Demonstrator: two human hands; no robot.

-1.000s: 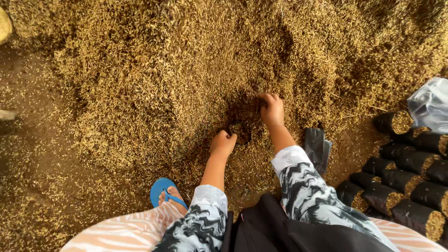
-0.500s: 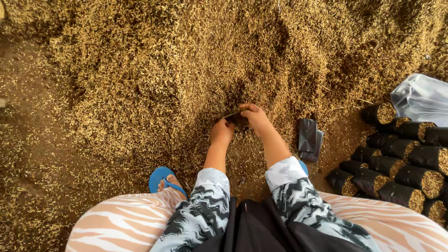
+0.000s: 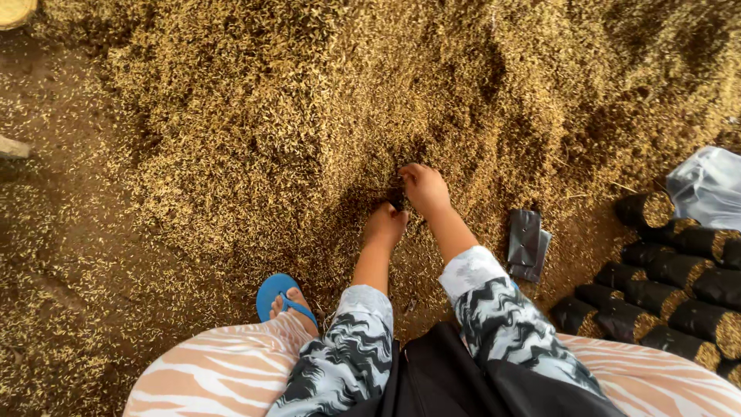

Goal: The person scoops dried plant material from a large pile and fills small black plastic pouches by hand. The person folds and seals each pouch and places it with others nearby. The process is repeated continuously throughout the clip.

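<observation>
Both hands are dug into a big heap of rice husk (image 3: 324,116): left hand (image 3: 385,225) just beside the right hand (image 3: 424,189), fingers buried. Right of the heap sit filled black grow bags (image 3: 679,286) and a flat stack of empty ones (image 3: 526,244). Blue flip-flop (image 3: 276,292) near the heap's edge.

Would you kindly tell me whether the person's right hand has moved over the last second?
Yes. The right hand has drawn back from the heap of golden-brown husks toward the body, closing up beside the left hand, judged against the flat black bags alongside.
</observation>
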